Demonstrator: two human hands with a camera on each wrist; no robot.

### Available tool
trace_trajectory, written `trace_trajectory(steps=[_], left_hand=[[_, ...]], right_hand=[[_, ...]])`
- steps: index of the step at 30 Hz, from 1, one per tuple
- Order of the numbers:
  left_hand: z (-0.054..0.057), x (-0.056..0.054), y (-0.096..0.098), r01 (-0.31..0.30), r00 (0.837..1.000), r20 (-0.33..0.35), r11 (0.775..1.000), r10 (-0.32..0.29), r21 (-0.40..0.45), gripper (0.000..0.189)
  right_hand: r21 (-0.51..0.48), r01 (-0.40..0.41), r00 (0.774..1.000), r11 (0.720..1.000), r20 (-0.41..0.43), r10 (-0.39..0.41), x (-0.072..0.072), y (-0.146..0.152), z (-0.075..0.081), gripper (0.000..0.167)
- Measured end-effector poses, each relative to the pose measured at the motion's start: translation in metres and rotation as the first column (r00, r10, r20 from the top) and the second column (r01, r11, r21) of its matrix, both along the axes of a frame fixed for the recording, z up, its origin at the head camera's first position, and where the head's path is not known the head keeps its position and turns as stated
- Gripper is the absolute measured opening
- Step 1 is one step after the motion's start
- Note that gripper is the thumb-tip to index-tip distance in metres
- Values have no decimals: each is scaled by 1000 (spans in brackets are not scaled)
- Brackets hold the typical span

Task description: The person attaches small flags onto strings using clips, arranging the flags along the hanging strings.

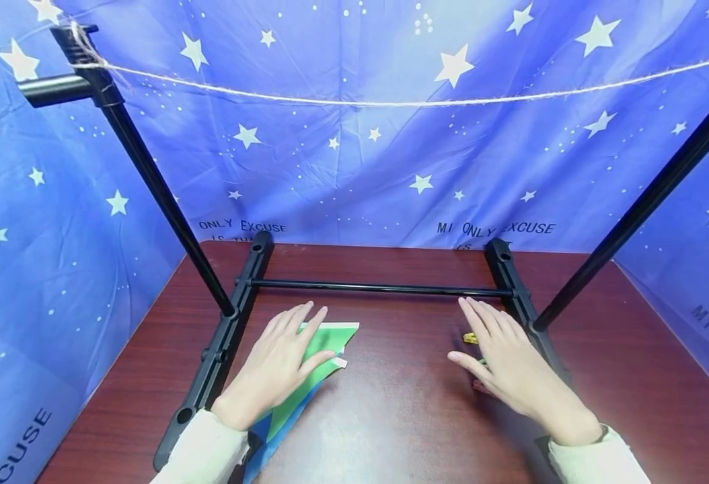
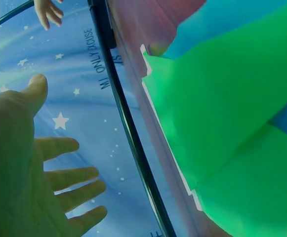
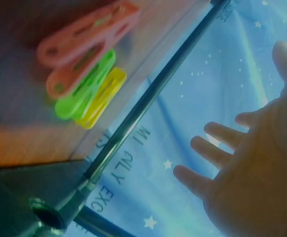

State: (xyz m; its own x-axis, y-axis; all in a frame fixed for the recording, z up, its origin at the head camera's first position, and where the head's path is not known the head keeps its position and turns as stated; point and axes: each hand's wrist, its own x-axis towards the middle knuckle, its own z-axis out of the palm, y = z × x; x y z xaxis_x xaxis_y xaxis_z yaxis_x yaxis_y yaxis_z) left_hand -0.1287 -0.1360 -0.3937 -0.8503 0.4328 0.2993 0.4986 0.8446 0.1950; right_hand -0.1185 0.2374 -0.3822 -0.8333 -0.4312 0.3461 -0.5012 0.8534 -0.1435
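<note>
My left hand [image 1: 276,363], fingers extended, hovers over or near a green sheet [image 1: 338,334] with a white edge; whether it touches cannot be told from the head view. A blue sheet [image 1: 270,454] shows beneath the green one. In the left wrist view, the fingers of this hand are spread and grasp nothing. On the right, my right hand [image 1: 506,363] is held flat with straight fingers above several clothespins. The right wrist view shows a pinkish-red clothespin [image 3: 84,37], a green clothespin [image 3: 85,93] and a yellow clothespin [image 3: 103,96] lying side by side.
A black frame stands on the reddish-brown table [image 1: 403,403], with a left post [image 1: 161,195], a right post [image 1: 639,188] and a low crossbar [image 1: 379,288]. White string [image 1: 354,103] stretches between the posts. Blue star-patterned cloth [image 1: 330,175] hangs behind and at both sides.
</note>
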Motion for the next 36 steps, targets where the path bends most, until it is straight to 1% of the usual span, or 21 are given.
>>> trace_trajectory(steps=[4,8,13,18,25,27,32,36], left_hand=[[1,-6,1,10,998,57,999,-12,36,70],[1,-12,1,16,993,113,996,-25,83,69],[1,-21,2,7,992,122,994,-20,110,62],[1,-30,1,8,990,142,993,-24,116,60],[-3,-43,-2,-1,979,203,990,-28,143,60],[-3,-46,-4,-7,974,224,987,-29,158,58],[-7,-54,-8,-22,967,251,977,-33,211,50],[-12,-58,-11,-37,964,267,975,-23,218,50]], right_hand=[[-17,13,999,1000,43,-12,-4,8,6,81],[-35,33,994,999,109,-29,-8,16,9,77],[-37,36,989,999,143,-30,-14,24,9,74],[-22,41,987,999,155,-38,-21,30,6,71],[-27,23,991,999,132,-19,-31,37,4,59],[-27,30,989,999,146,-25,-34,38,4,58],[-25,48,977,999,209,-42,-40,41,6,58],[-35,34,969,999,245,-24,-43,44,5,54]])
